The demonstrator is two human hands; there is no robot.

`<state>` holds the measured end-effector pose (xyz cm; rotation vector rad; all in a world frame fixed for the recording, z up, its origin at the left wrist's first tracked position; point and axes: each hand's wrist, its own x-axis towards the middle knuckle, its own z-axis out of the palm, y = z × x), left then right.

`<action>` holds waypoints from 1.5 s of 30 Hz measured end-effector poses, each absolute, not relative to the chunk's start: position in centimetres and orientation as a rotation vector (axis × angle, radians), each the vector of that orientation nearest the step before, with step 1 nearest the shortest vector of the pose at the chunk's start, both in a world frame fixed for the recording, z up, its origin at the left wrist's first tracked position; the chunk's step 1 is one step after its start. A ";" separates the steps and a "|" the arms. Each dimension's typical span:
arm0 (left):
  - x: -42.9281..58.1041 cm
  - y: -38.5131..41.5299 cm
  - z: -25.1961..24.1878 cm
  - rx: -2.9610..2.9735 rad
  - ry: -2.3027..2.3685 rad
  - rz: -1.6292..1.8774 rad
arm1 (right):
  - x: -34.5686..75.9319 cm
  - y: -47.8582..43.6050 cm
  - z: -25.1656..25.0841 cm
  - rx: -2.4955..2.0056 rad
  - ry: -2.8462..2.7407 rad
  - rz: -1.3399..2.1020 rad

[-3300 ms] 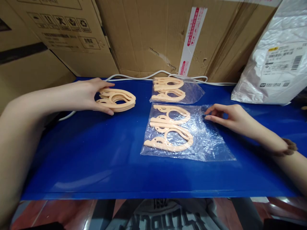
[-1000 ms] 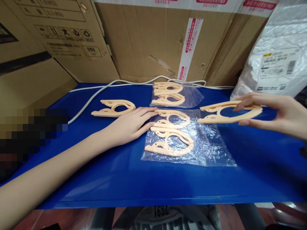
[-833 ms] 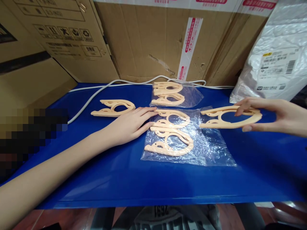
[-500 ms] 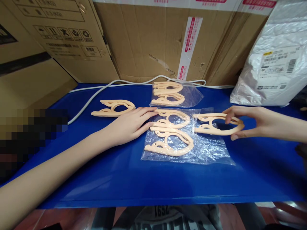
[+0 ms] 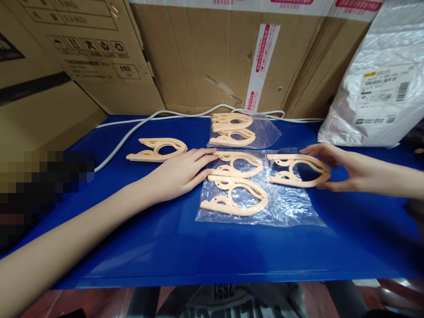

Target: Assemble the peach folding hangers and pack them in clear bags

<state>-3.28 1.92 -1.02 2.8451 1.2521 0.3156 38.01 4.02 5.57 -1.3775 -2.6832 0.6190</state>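
Seemingly inserting, push needed: our right hand (image 5: 344, 168), parted round looped cream-plastic hanger (image 5: 306, 183), right of clear-plastic bag (image 5: 288, 205); left hand (image 5: 180, 174) flat, opposite.

The worktop (image 5: 198, 256) looks smooth and glossy. A crinkled, shiny plastic bag (image 5: 289, 210) holds satiny plastic hangers (image 5: 238, 212). Matt cardboard (image 5: 198, 53) lines the back edge; near its right corner, a wrinkled, glossy plastic parcel (image 5: 351, 112).

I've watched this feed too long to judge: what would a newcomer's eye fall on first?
Probably the pale hangers in a clear bag mid-table, bright against the blue tabletop, with the left hand at its left edge. Then another hanger over its right part, beside the right hand. The shiny white parcel stands back right.
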 end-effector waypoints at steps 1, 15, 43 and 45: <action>-3.3 1.9 -1.0 2.846 1.255 0.310 | 38.0 3.9 5.6 -1.392 -2.691 0.631; -3.2 1.9 -0.8 2.827 1.267 0.271 | 37.9 4.1 3.9 -1.516 -2.619 0.727; -3.0 1.5 -0.7 2.803 1.279 0.279 | 33.0 2.8 2.3 -1.218 -2.629 0.329; -2.8 1.3 -0.8 2.838 1.240 0.277 | 32.7 2.6 2.2 -1.146 -2.679 0.118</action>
